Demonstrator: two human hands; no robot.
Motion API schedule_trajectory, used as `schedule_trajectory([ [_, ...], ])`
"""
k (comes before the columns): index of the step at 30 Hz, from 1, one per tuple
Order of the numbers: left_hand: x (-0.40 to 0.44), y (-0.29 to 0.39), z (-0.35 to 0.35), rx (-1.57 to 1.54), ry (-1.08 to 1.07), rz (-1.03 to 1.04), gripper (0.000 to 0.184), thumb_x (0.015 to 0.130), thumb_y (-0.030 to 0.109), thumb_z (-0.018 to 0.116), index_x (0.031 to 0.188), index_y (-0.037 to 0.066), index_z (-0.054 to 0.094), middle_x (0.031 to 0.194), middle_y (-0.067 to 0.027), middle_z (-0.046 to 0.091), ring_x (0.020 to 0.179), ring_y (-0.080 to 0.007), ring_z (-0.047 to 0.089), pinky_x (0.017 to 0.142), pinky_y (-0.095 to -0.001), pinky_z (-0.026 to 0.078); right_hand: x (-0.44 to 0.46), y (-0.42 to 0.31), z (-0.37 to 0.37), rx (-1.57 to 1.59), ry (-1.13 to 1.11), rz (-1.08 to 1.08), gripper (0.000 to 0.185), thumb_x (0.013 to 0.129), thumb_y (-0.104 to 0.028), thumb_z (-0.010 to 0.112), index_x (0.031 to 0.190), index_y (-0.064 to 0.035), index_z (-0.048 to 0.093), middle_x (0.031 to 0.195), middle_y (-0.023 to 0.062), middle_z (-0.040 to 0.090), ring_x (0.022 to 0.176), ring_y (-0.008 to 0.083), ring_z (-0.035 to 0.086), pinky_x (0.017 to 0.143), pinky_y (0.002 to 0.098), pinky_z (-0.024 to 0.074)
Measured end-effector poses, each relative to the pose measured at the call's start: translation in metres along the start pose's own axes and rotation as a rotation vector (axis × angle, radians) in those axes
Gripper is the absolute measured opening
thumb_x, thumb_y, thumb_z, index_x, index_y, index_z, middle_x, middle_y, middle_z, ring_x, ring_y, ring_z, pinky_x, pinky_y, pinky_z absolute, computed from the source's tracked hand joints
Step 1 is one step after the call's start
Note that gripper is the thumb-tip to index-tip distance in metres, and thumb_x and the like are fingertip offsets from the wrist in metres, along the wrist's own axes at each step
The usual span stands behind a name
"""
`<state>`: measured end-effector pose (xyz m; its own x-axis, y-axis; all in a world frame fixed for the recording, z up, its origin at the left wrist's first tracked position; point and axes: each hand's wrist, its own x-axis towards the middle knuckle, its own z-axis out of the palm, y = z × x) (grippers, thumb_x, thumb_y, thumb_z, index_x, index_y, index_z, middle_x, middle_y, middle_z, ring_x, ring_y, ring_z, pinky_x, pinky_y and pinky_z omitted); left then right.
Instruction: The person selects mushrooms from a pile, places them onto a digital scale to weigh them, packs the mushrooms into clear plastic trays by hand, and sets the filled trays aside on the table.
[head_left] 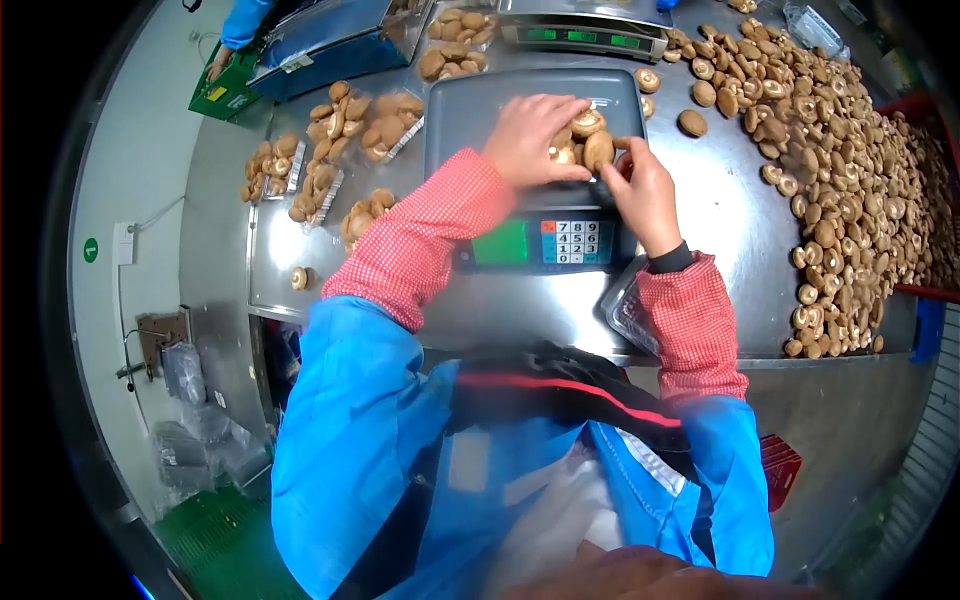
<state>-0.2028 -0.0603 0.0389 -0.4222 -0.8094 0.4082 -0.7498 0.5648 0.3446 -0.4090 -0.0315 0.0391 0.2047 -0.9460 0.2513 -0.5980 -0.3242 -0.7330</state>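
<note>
Both hands are over the grey tray of a weighing scale [460, 110], around a small group of brown mushrooms [587, 124]. My left hand [535, 140] curves round the group's left side, fingers bent over and beside it. On the right, my right hand [642, 190] has thumb and fingertips at a mushroom [599, 151] on the group's right edge. The scale's keypad [577, 243] and green display [500, 243] lie below the hands. A clear plastic tray [630, 308] is partly under my right forearm.
A large mushroom heap [830, 190] covers the table's right side. Packed mushrooms [322, 150] lie at the left, near a blue box [325, 55]. A second scale [585, 38] stands behind. At upper left, another person's hand [218, 64] touches a green crate [225, 88].
</note>
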Motion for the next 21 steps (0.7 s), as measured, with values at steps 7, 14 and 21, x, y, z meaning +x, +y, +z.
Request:
schedule_trajectory([
  [7, 0.003, 0.005, -0.002, 0.011, 0.010, -0.045, 0.078, 0.065, 0.042, 0.081, 0.133, 0.016, 0.052, 0.128, -0.0084, 0.056, 0.122, -0.0311, 0.049, 0.105, -0.0459, 0.034, 0.000, -0.001, 0.014, -0.370, 0.188, -0.109, 0.016, 0.088, -0.019, 0.060, 0.101, -0.0121, 0.054, 0.083, 0.0085, 0.061, 0.073, 0.0282, 0.065, 0.059, 0.0410, 0.0517],
  [14, -0.003, 0.001, 0.015, 0.205, 0.037, -0.039, 0.085, 0.069, 0.055, 0.075, 0.139, 0.016, 0.047, 0.129, -0.0088, 0.054, 0.121, -0.0290, 0.048, 0.097, -0.0452, 0.035, -0.008, 0.027, 0.014, -0.582, 0.023, -0.090, 0.030, 0.089, -0.016, 0.056, 0.119, -0.0160, 0.055, 0.083, 0.0075, 0.061, 0.072, 0.0261, 0.065, 0.056, 0.0394, 0.0526],
  [21, -0.022, 0.007, -0.011, 0.018, 0.241, -0.154, 0.078, 0.075, 0.045, 0.073, 0.139, 0.010, 0.045, 0.130, -0.0151, 0.051, 0.122, -0.0315, 0.046, 0.101, -0.0461, 0.036, -0.052, 0.022, -0.029, -0.188, 0.023, -0.089, 0.043, 0.090, -0.013, 0.059, 0.132, -0.0090, 0.050, 0.094, 0.0168, 0.062, 0.082, 0.0353, 0.062, 0.071, 0.0416, 0.0504],
])
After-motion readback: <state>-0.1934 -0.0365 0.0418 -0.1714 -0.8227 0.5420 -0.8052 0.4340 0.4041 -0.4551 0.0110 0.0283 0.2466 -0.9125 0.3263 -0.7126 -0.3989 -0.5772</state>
